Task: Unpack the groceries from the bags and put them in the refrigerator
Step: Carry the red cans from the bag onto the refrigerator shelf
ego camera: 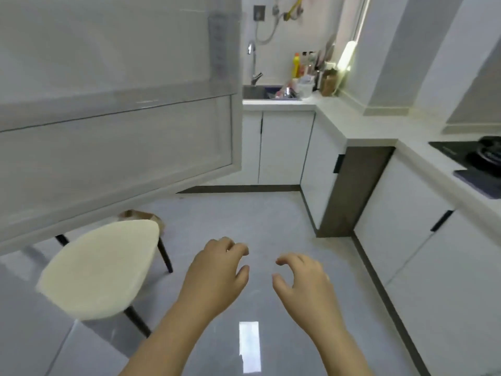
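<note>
View: head camera, looking down at a kitchen floor; the left side is motion-blurred.
Left hand (217,270): lower centre of the frame, palm down over the floor (257,213), fingers loosely curled, holding nothing.
Right hand (303,280): just beside the left one, apart from it, thumb and fingers bent in a loose curve, nothing in them.
Refrigerator (108,104): fills the upper left, a grey front with a seam between the upper and lower panels.
Stool (100,270): lower left, cream seat on dark legs, standing in front of the refrigerator.
Brown object (141,214): behind the stool's far edge, mostly hidden; cannot tell what it is.
Sink (253,92): upper centre, with a faucet (253,63) above it and a yellow bottle (296,65) to its right.
Hob (477,156): right edge, black, set in the white countertop (352,118).
</note>
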